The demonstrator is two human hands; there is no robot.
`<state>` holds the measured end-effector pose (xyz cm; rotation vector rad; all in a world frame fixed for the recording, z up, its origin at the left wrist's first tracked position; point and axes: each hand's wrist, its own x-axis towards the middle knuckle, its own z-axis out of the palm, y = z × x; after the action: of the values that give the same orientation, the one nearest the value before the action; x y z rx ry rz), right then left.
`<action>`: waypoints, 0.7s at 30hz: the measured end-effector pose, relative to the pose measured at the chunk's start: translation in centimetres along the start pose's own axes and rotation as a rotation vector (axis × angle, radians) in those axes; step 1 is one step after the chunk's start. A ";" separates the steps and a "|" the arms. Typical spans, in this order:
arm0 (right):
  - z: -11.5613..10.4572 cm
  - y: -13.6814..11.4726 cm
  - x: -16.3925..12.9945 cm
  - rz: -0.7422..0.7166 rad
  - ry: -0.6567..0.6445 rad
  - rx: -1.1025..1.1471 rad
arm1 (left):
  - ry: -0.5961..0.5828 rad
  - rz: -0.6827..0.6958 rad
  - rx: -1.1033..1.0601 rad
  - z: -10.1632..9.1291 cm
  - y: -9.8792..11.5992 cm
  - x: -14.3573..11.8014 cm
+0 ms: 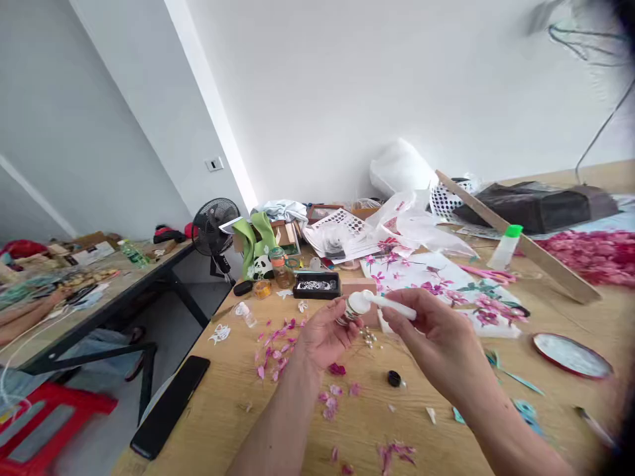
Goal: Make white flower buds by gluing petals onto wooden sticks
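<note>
My left hand (pixel 325 336) is closed around a small round white container (pixel 356 307) with a dark pattern on its side, tilted above the table. Between the thumb and fingers of my right hand (pixel 439 334) is a slim white stick (pixel 397 307); its far end meets the container's white top. What that top is made of, I cannot make out. Below the hands lie a small black cap (pixel 393 379), some pearl-like beads (pixel 370 338) and scattered pink petals (pixel 278 350).
A black phone (pixel 171 404) lies at the table's left edge. Behind my hands stand a black tray (pixel 316 285) and a jar (pixel 282 268). Pink flowers (pixel 491 309) on white sheets, a red-rimmed oval plate (pixel 573 355) and a green-capped bottle (pixel 506 248) are to the right.
</note>
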<state>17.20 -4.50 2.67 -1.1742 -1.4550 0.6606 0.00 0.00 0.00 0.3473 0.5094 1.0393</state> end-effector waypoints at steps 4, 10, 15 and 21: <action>-0.2 0.0 -0.1 -0.001 0.029 -0.029 | 0.012 -0.002 -0.009 0.0 -0.2 0.0; -0.2 -0.1 0.0 -0.013 0.036 0.009 | 0.063 -0.014 -0.016 0.1 -0.3 -0.1; -0.3 -0.3 0.1 -0.036 0.049 -0.019 | -0.013 0.004 0.020 0.2 -0.4 -0.3; -0.4 -0.3 0.0 -0.056 0.053 -0.015 | -0.155 0.001 0.122 -0.3 -0.6 -0.1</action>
<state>17.48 -4.70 3.05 -1.1507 -1.4447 0.5767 0.16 -0.38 -0.54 0.5318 0.4337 0.9756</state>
